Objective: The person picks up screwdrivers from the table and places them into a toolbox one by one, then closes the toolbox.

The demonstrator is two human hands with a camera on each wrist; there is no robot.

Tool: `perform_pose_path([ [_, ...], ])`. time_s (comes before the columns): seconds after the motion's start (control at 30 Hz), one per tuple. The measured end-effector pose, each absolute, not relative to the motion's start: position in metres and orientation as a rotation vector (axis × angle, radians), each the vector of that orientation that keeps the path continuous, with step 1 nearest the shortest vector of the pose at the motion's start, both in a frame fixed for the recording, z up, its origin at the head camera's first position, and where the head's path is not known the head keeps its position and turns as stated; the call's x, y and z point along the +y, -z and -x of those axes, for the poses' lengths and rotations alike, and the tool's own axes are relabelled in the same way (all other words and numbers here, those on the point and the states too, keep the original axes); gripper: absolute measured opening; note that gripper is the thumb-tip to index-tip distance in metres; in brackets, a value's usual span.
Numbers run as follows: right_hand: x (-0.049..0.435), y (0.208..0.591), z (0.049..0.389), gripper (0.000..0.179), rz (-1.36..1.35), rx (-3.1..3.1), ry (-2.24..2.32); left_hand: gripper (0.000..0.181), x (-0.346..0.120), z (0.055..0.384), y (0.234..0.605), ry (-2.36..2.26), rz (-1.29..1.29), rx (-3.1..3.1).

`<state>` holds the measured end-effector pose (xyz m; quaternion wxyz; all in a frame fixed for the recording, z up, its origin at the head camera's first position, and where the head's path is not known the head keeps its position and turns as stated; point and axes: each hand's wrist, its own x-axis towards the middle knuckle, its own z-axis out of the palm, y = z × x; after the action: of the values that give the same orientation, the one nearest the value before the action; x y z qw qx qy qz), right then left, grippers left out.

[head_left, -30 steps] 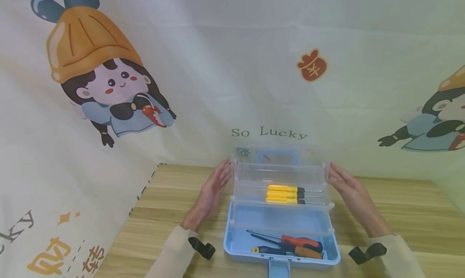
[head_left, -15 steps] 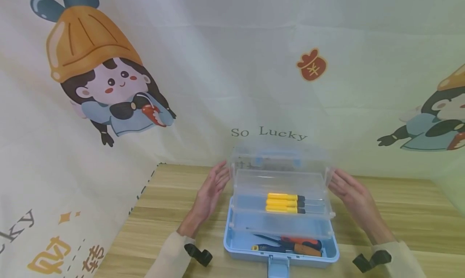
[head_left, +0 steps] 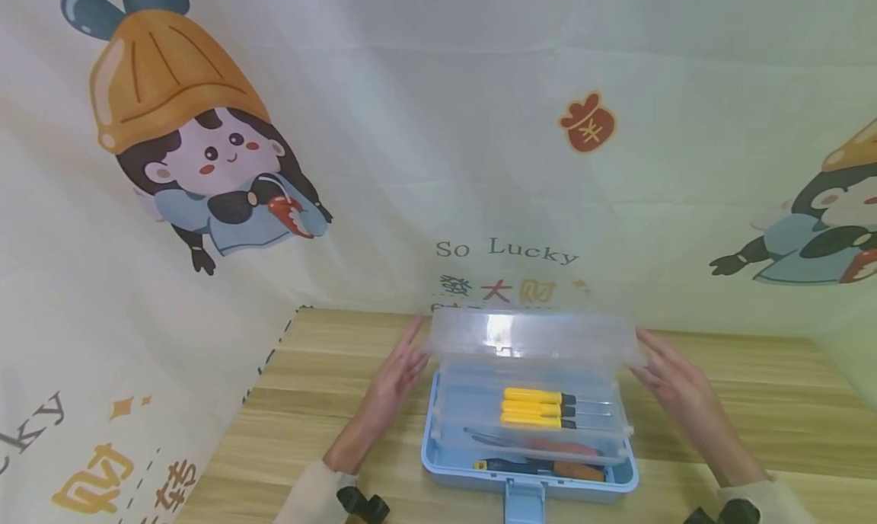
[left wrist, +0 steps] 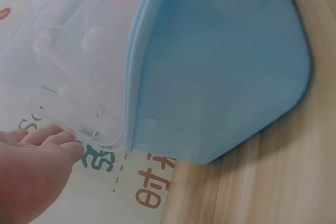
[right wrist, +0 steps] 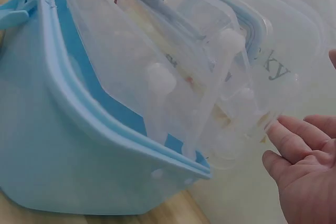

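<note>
A blue toolbox (head_left: 466, 479) stands on the table with its clear lid (head_left: 459, 337) partly lowered and its clear tray (head_left: 466, 413) over the base. Several yellow-handled screwdrivers (head_left: 533, 407) lie in the tray. In the base are an orange-handled tool (head_left: 578, 471) and a black-and-yellow-handled tool (head_left: 507, 467); a red handle shows blurred through the tray. My left hand (head_left: 393, 379) is at the lid's left end, fingers extended. At the opposite end is my right hand (head_left: 681, 391), its fingers (right wrist: 294, 142) close against the clear plastic. Exact contact is unclear.
The wooden table (head_left: 329, 364) extends on both sides of the box. A printed cloth (head_left: 384, 128) hangs close behind it. The box's blue front latch (head_left: 524, 501) hangs down towards me.
The lid has swung forward and down from its raised position, and the tray has sunk further into the base. Both hands have come slightly lower along with it.
</note>
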<state>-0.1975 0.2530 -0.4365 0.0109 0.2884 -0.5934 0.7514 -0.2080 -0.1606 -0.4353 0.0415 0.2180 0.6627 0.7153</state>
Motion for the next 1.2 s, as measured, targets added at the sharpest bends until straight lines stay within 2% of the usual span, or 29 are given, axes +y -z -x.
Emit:
perform_pose_path([
  [0.1, 0.254, 0.439, 0.193, 0.050, -0.927, -1.837, -2.369, 0.062, -0.162, 0.202, 0.436, -2.137, -0.682, 2.044],
  [0.37, 0.256, 0.449, 0.180, 0.047, -0.780, -2.042, -2.244, 0.060, -0.167, 0.190, 0.440, -2.064, -0.699, 2.069],
  [0.97, 0.259, 0.471, 0.162, 0.050, -1.106, -1.913, -2.270, 0.059, -0.170, 0.168, 0.452, -2.014, -0.655, 2.040],
  [1.2, 0.261, 0.477, 0.157, 0.050, -1.105, -1.933, -2.247, 0.059, -0.171, 0.165, 0.459, -1.987, -0.627, 2.066],
])
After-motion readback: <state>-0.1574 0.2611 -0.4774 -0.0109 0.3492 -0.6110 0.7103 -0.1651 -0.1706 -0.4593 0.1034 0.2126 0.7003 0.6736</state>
